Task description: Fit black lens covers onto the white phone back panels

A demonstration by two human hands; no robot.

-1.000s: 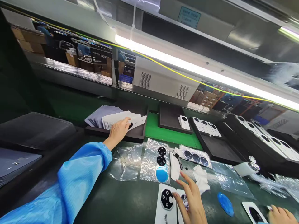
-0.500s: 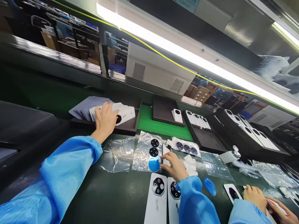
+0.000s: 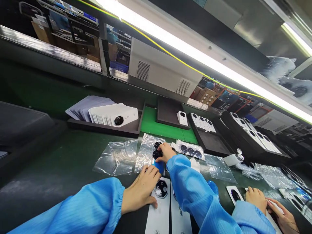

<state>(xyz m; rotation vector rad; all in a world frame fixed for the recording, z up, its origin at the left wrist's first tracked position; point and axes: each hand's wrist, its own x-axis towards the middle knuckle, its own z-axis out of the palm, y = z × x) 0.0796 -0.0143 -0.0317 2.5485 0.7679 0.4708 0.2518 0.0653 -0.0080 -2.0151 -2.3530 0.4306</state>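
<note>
My left hand (image 3: 145,188) lies over the upper left edge of a white phone back panel (image 3: 159,208), fingers spread and thumb apart, gripping nothing. This panel has a black octagonal camera area. Right beside it is a second white panel (image 3: 180,217), partly covered by my right sleeve. My right hand (image 3: 167,152) reaches over a clear plastic sheet (image 3: 143,157), thumb and fingertips around a black camera disc (image 3: 156,155). Another black disc (image 3: 157,145) sits just above it. Below the fingers is a blue round piece (image 3: 159,167), partly hidden.
A black tray (image 3: 104,128) at back left holds fanned white panels (image 3: 117,115). More trays (image 3: 168,112) with panels stand behind and to the right. A white bottle (image 3: 233,159) stands right of a plastic bag (image 3: 220,169). A co-worker's hands (image 3: 257,200) handle a white piece at far right.
My left hand has left the fanned panels in the tray and come down to the left panel on the table. My right hand has moved up and left onto the black disc.
</note>
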